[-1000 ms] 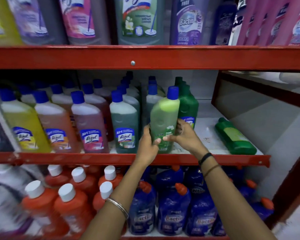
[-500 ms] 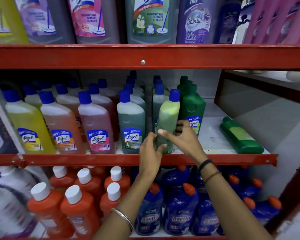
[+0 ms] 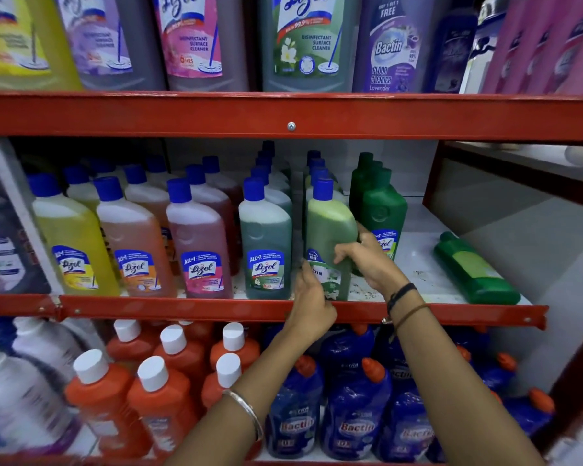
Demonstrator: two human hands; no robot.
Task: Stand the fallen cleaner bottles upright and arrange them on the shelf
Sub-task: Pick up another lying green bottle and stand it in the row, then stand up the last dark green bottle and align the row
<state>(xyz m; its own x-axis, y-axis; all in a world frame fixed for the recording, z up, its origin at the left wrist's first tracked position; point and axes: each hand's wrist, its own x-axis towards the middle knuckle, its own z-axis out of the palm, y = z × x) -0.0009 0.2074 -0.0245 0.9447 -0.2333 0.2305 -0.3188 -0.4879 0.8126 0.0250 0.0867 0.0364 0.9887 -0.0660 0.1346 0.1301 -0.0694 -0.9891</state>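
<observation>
A light green bottle with a blue cap [image 3: 327, 227] stands upright at the front of the middle shelf [image 3: 418, 311]. My right hand [image 3: 367, 260] grips its right side at label height. My left hand [image 3: 312, 304] touches its lower left side and label, fingers curled against it. A dark green bottle [image 3: 475, 269] lies on its side on the bare right part of the same shelf, cap pointing to the back. Upright dark green bottles [image 3: 382, 203] stand just behind my right hand.
Rows of upright Lizol bottles [image 3: 199, 240] in yellow, orange, pink and grey-green fill the shelf's left side. Large bottles [image 3: 303, 42] stand on the shelf above. Orange bottles [image 3: 162, 398] and blue Bactin bottles [image 3: 354, 418] sit on the shelf below.
The light green bottle went from tilted to upright at the shelf front and turned, so its label now shows. Both hands stayed on it. The camera moved closer.
</observation>
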